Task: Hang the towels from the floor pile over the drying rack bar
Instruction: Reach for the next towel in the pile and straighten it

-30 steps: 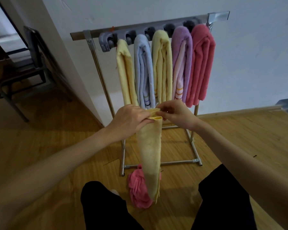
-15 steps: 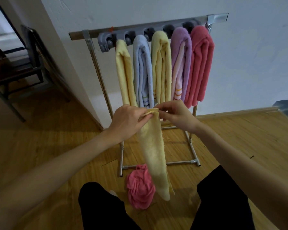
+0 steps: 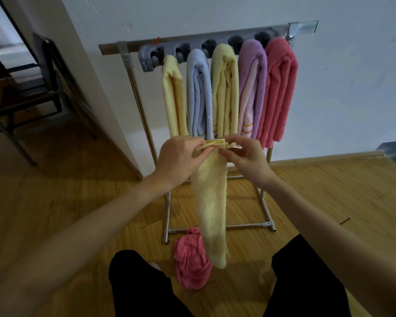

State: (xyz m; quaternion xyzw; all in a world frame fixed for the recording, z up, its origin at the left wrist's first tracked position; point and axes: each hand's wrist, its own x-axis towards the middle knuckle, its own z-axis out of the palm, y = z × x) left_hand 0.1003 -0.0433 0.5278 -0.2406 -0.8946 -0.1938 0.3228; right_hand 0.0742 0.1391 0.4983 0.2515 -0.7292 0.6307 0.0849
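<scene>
Landmark: the drying rack bar (image 3: 114, 45), running level across the top of the rack against the wall.

Towel in hand: a yellow towel (image 3: 212, 202) is hanging in front of the bar and well below it, its long axis running straight down from the grip, the loose tip dangling just beside the pink towel (image 3: 191, 257) on the floor.

Left hand (image 3: 178, 156): it is pinching the towel's folded top edge, fingers curled round the cloth, below the bar's left half.

Right hand (image 3: 245, 156): it is pinching the same top edge from the other side, thumb and fingertips closed on the hem, almost touching the left hand.

Bar occupancy: five hung towels (image 3: 224, 94) are filling the grey clip holder (image 3: 146, 58) from its left end rightwards.

Free room: bare bar is showing only at the far left end; whether a slot is open I cannot tell.

Judged next move: the top edge is needing to go up and away towards the bar, so the hanging length folds over it; the left hand is lying nearer the bare end.
</scene>
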